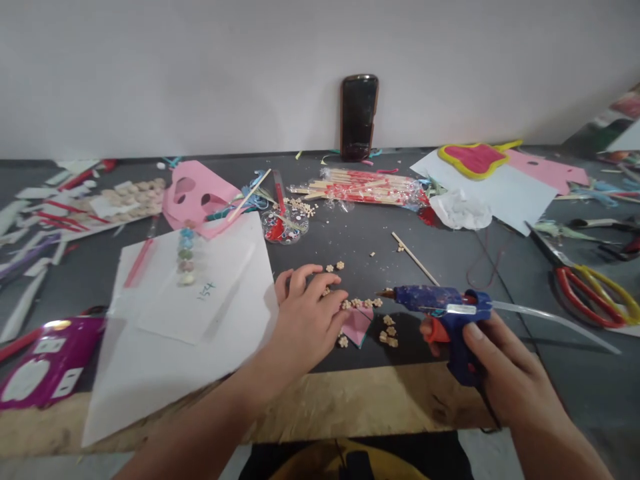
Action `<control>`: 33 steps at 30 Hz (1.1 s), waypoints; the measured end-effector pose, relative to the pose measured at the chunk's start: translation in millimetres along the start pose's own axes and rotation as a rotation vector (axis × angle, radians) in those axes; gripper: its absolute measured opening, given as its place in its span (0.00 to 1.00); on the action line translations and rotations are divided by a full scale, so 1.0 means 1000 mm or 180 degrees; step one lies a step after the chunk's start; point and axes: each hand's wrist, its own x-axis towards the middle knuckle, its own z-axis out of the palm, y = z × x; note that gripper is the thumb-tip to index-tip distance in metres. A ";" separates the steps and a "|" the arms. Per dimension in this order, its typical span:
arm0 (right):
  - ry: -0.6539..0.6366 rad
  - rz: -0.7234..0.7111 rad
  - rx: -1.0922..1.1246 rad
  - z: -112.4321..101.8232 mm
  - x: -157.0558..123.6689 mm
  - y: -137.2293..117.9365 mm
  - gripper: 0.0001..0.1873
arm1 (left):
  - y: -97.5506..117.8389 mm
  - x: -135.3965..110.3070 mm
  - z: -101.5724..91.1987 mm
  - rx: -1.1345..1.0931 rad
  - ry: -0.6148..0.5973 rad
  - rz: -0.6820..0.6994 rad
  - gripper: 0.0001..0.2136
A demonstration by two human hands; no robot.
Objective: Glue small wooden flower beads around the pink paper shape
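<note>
My right hand (505,360) grips a blue glue gun (430,300) with an orange trigger and a clear glue stick (555,320) trailing from its back. The gun's nozzle points left, close to the right end of a row of small beige flower-shaped pieces (367,303). At the row's left end, my left hand (307,317) has its thumb and forefinger closed on it, the other fingers bent over the table. Below the row lies a pink paper piece (358,325). Loose flower-shaped pieces (389,333) sit under the nozzle, and two more (335,267) lie beyond my left fingers.
White paper sheets (235,267) lie left, with a column of coloured beads (187,257). A phone (359,117) leans on the wall behind wrapped sticks (365,187). Scissors (595,287) lie right. A thin wooden stick (415,259) rests beyond the gun; a purple packet (55,360) is far left.
</note>
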 end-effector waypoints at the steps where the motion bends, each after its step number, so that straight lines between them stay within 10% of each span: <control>1: -0.0075 0.0019 -0.0063 0.002 0.000 0.001 0.20 | 0.000 0.000 0.001 -0.0002 -0.0023 -0.0007 0.07; 12: -0.0717 -0.0257 -0.0661 0.005 0.007 0.023 0.19 | -0.003 0.003 0.005 0.0005 -0.0129 -0.0085 0.06; 33: -0.0169 -0.0252 -0.0306 0.024 -0.003 0.010 0.17 | -0.005 0.004 0.003 -0.0416 0.0308 -0.0305 0.05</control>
